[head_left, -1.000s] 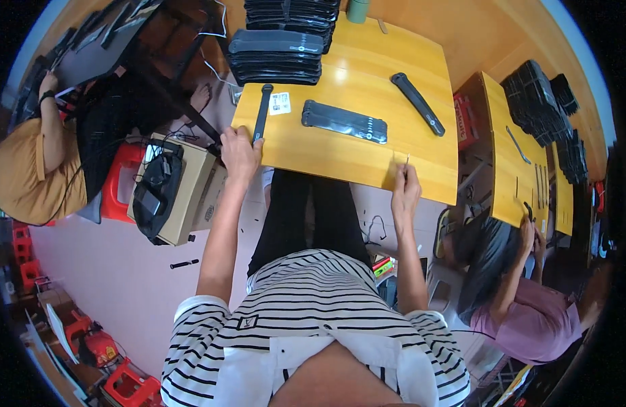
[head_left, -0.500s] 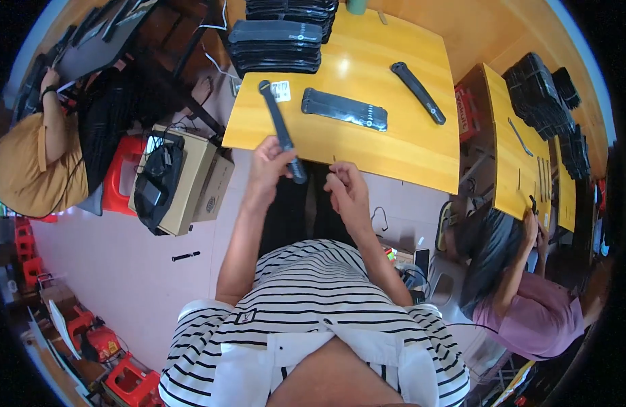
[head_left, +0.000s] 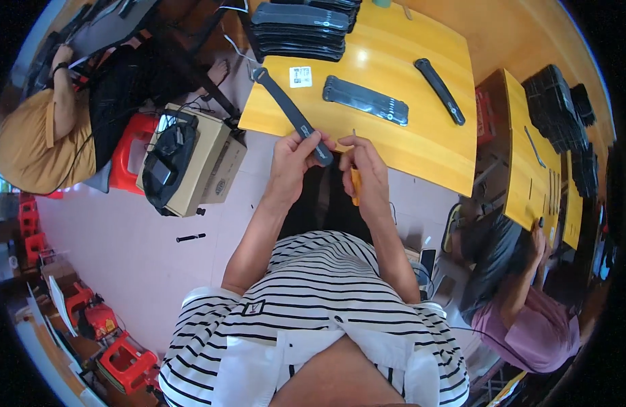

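Observation:
A black strap point(head_left: 286, 104) with a loop at its far end slants over the near left edge of the yellow table point(head_left: 421, 156). My left hand point(head_left: 289, 163) pinches the strap close to its near end. Just to the right, my right hand point(head_left: 370, 178) is closed around a small tool with a yellow-orange handle point(head_left: 355, 188); a thin tip pokes out above the fingers, and the rest is hidden. Beyond my hands lies a flat bundle of black straps point(head_left: 367, 102) in clear wrapping. A white label point(head_left: 300, 76) is on the table beside the strap.
Another black strap bundle point(head_left: 440, 91) lies farther right. Stacks of wrapped straps point(head_left: 298, 34) stand at the back left. A cardboard box point(head_left: 214, 166) with a black bag point(head_left: 167, 159) is left of the table. People sit on both sides, the right one at another yellow table point(head_left: 523, 183).
My hands have drawn closer together, and the strap's near end has swung right towards my right hand. The yellow-orange handle now shows under my right hand. The view has shifted slightly.

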Demonstrator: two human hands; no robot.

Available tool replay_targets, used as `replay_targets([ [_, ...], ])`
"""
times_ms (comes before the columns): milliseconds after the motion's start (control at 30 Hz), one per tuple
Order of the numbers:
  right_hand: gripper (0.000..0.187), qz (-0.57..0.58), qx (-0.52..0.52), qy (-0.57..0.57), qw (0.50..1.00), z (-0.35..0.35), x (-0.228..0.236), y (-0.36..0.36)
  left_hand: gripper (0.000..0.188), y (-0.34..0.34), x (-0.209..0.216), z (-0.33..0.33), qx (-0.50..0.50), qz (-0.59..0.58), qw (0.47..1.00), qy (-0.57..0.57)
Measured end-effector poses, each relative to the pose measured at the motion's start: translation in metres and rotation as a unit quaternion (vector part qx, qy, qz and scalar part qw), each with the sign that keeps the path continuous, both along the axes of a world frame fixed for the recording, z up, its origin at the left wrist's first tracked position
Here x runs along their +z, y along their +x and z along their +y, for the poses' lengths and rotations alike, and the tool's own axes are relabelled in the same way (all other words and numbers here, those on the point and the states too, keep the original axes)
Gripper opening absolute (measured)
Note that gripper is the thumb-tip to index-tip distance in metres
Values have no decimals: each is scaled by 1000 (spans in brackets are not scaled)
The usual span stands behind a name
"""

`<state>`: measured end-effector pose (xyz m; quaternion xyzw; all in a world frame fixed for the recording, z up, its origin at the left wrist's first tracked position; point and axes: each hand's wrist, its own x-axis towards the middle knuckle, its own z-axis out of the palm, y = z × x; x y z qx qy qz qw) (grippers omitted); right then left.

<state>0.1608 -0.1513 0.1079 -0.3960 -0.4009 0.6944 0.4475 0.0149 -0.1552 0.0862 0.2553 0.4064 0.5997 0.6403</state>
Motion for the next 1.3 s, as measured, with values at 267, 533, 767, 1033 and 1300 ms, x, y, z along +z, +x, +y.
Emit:
replay_targets([
  [267,41,-292,58,283,912,-13,6,1,18,-14,20,6,74,68,995,4],
  [533,42,-416,27,369,831,-11,9,-3,17,-1,27,9,106,138,985,-8],
  [767,44,-371,35,303,877,-10,-1,3,19,-3,21,2,26,70,997,1],
  [1033,43,-204,126,156,958,-7,5,10,19,-11,12,-1,17,49,998,-23],
  [1300,44,-200,139,153,958,-2,3,8,12,-6,16,2,56,87,994,-19],
])
